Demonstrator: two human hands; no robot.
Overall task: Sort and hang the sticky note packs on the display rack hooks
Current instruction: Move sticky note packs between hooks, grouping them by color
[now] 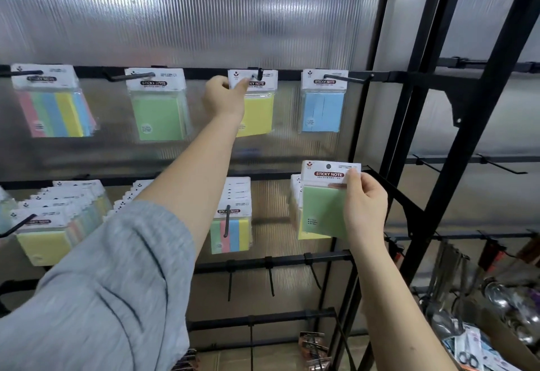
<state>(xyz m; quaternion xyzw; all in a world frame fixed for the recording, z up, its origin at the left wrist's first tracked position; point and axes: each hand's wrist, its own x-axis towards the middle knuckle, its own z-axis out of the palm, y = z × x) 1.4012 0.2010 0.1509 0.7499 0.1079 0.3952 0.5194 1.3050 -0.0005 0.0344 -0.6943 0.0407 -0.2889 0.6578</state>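
From the head camera, take the yellow pack [257,107] on the top rail as your landmark. Your left hand [222,96] is up at its white header card, fingertips pinching the card's left edge right by the hook [259,73] that runs through its hole. To the left of it hangs a green pack [157,107], and further left a striped pack [55,104]; to its right hangs a blue pack [323,104].

Below and to the right of the yellow pack, your right hand [363,209] holds a loose green pack [324,204], thumb across the header card's right corner and fingers curled behind the sleeve. It sits in front of packs on the lower rail.

I judge these packs light, with a stiff card top and a slick plastic sleeve that may slide. Grip the card beside the punched hole, not the sleeve, so that you can steer the hole onto a hook.
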